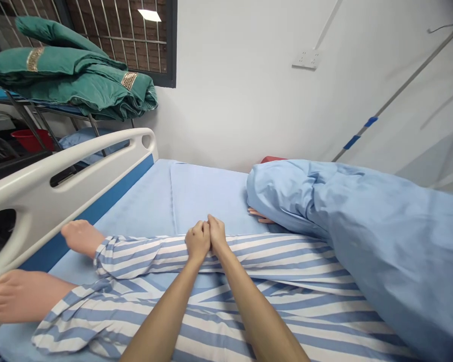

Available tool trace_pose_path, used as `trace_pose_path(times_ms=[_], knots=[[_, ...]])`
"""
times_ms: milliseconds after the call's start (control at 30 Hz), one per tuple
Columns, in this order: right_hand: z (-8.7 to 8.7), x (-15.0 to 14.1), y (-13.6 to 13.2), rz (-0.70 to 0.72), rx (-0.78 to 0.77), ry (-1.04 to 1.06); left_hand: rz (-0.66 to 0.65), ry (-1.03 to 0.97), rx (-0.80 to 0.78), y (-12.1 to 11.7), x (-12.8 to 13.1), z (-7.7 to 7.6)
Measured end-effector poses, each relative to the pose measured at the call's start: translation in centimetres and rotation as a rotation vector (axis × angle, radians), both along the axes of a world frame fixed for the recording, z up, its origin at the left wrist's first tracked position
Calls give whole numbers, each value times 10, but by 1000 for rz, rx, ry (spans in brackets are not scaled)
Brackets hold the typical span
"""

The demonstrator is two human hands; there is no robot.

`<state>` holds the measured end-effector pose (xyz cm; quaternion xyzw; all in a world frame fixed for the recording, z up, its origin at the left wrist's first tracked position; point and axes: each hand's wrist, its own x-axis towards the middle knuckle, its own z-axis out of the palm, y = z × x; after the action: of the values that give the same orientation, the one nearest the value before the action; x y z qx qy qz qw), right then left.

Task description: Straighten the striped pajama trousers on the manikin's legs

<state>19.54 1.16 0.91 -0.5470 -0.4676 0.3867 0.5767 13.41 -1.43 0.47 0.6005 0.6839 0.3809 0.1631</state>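
Note:
A manikin lies on the bed in blue-and-white striped trousers (143, 306), its bare feet (22, 296) towards the left. Side by side, my hands rest at about the knee of its far leg (272, 251). My left hand (198, 239) is closed, its fingers curled over the far side of the leg. Touching it, my right hand (216, 231) is closed in the same way. The fingertips of both are hidden, so whether they grip the leg or only the cloth is unclear. A light blue quilt (381, 216) covers the manikin's upper body, and the fingers of its hand (260, 216) stick out from under it.
The bed's white footboard (98, 156) rises on the left. Behind it, folded green bedding (83, 75) lies on a metal-framed bed, with a red bucket (32, 140) below. A metal pole (403, 93) leans across the right, near the wall with a socket (307, 59). Light blue sheet (207, 191) covers the mattress.

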Motion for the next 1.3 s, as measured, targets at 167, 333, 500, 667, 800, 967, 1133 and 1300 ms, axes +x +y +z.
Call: trace_pose_path(times_ms=[167,333,500,667,800,967,1133,1300], knots=[[19,26,-15,81,150,-447,-13,39,12,-2,-3,2],[6,50,-24,59,136,-488,-57,-5,-11,5,7,10],[3,59,-17,56,117,-97,-176,-225,40,15,44,21],[1,60,-10,-35,46,95,-58,-124,-18,6,66,6],[10,62,-11,-55,37,-56,-40,2,-53,1,65,2],[27,93,-29,76,128,-533,-83,96,-64,2,65,2],[18,112,-39,-9,107,-462,-95,93,-66,1,71,5],[17,116,-32,-59,70,-372,-175,-128,29,1,102,26]])
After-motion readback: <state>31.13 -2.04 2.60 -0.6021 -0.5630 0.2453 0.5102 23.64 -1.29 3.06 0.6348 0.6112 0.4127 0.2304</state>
